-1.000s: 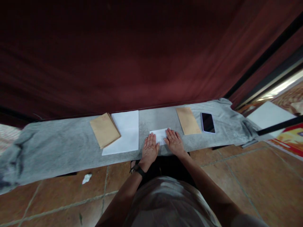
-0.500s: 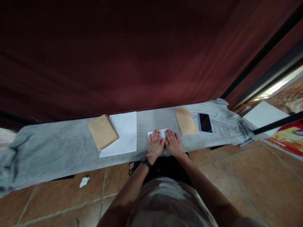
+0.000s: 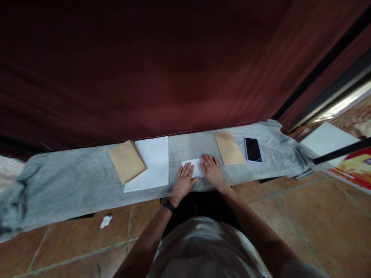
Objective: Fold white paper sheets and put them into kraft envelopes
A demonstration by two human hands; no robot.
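A small folded white paper (image 3: 194, 166) lies on the grey cloth-covered ledge (image 3: 72, 181) straight ahead of me. My left hand (image 3: 182, 183) rests flat on the paper's near left part, fingers stretched out; a dark band sits on that wrist. My right hand (image 3: 212, 171) lies on the paper's right end with the fingers slightly bent and pressing down. Neither hand grips anything. Most of the paper's near edge is hidden under the two hands.
Left of the hands lie a white sheet (image 3: 150, 162) and a brown envelope stack (image 3: 126, 161) overlapping it. To the right lie another brown envelope (image 3: 228, 148) and a dark phone (image 3: 253, 150). A dark red curtain hangs behind. A paper scrap (image 3: 106, 221) is on the tiled floor.
My left hand has slid back toward me and to the left, uncovering more of the folded paper. My right hand stays on the paper's right end, fingers now a little more bent.
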